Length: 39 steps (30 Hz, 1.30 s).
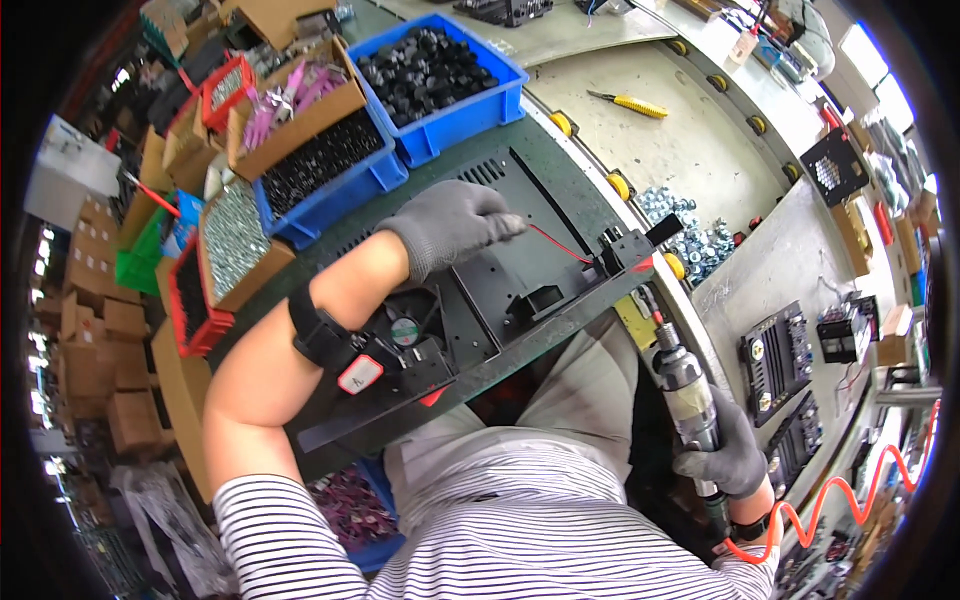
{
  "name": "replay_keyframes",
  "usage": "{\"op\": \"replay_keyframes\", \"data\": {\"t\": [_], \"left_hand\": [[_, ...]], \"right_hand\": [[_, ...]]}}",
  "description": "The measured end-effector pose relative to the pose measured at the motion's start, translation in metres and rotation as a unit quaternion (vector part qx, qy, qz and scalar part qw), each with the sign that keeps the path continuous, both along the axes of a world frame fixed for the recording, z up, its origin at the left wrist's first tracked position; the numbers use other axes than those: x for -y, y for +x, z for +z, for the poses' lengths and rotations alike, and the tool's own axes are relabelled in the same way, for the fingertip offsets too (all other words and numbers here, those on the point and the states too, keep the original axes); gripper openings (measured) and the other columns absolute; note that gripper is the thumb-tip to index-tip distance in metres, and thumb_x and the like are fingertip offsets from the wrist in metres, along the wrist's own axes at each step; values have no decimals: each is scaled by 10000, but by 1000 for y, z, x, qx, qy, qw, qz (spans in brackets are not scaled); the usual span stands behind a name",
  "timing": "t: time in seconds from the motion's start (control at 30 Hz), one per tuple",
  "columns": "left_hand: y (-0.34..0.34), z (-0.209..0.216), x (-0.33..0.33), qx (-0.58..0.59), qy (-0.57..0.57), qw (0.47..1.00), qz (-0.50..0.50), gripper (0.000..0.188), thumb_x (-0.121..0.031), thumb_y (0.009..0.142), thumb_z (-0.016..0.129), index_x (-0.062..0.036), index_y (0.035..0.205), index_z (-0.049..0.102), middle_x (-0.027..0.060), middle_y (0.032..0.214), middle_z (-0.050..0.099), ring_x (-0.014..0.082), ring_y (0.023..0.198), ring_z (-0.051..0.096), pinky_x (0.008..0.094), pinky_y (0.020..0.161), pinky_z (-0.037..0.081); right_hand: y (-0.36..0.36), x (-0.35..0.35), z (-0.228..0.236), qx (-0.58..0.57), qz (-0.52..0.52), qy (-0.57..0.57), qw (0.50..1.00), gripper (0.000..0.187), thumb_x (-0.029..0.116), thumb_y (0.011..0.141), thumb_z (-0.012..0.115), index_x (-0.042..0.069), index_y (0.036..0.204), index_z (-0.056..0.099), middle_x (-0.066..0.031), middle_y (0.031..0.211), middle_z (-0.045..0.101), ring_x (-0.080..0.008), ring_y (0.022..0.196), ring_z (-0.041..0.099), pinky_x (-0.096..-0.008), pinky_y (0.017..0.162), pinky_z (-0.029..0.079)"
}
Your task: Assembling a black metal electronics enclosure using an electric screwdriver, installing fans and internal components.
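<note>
A black metal chassis panel (520, 260) lies on the green work surface in front of me, its near edge above my lap. Over it reaches my left hand (455, 228) in a grey glove, fingers closed together, the fingertips at the end of a thin red wire (560, 243). That wire runs to a small black part (622, 250) at the panel's right corner. A cooling fan (405, 328) sits in the panel's left part, partly behind my forearm. Low at the right, my gloved right hand (728, 452) is wrapped round an air screwdriver (686, 392), its bit pointing up towards the panel's corner.
Blue bins (455, 125) of black parts and a cardboard box of screws (232, 240) line the left. Loose screws (690, 235) lie beyond the rollers, near yellow-handled pliers (640, 106). An orange coiled hose (835, 490) trails right. Black assemblies (778, 362) stand on the right bench.
</note>
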State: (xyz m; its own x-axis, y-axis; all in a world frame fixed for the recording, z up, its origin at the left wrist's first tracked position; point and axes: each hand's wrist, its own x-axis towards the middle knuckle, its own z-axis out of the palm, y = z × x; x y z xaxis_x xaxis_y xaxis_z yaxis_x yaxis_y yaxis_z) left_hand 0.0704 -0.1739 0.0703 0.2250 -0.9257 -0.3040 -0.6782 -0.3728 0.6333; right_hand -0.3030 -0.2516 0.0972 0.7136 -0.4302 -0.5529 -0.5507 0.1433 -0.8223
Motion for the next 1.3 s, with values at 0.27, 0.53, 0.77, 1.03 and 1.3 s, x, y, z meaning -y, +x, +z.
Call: {"op": "replay_keyframes", "data": {"t": [0.27,0.53,0.77,1.03,1.3], "left_hand": [[15,19,-48,-507,-28,807,301,295,-155,922,436,13,1155,501,-10,766,525,42,582,413,139,450,360],[5,67,-83,-489,-131,839,199,289,-143,940,474,10,1177,537,79,908,625,36,623,499,128,474,389],[3,95,-120,-471,-203,843,162,289,-182,903,565,15,1114,569,57,920,620,35,604,437,141,471,340],[-25,102,-139,-450,-224,845,184,324,-270,900,579,17,1051,583,-11,753,597,10,485,356,156,431,297],[-44,100,-137,-487,-235,819,192,299,-246,926,545,24,1045,588,-6,740,588,11,486,362,156,431,290]], "right_hand": [[2,-16,-9,234,-89,97,963,819,252,499,841,-38,1164,461,-38,765,580,-92,624,538,-223,575,436],[61,-34,10,254,148,50,954,769,220,641,836,-9,1253,429,-35,911,571,-106,814,538,-258,728,450],[97,-54,25,282,210,71,934,690,224,690,783,-8,1243,442,-71,916,585,-133,831,559,-282,755,468],[108,-69,22,344,226,54,910,679,218,690,774,-3,1241,446,-64,909,586,-135,810,563,-285,738,476],[93,-74,23,304,220,97,922,787,194,626,831,-9,1263,416,-14,913,547,-85,753,539,-243,678,467]]}}
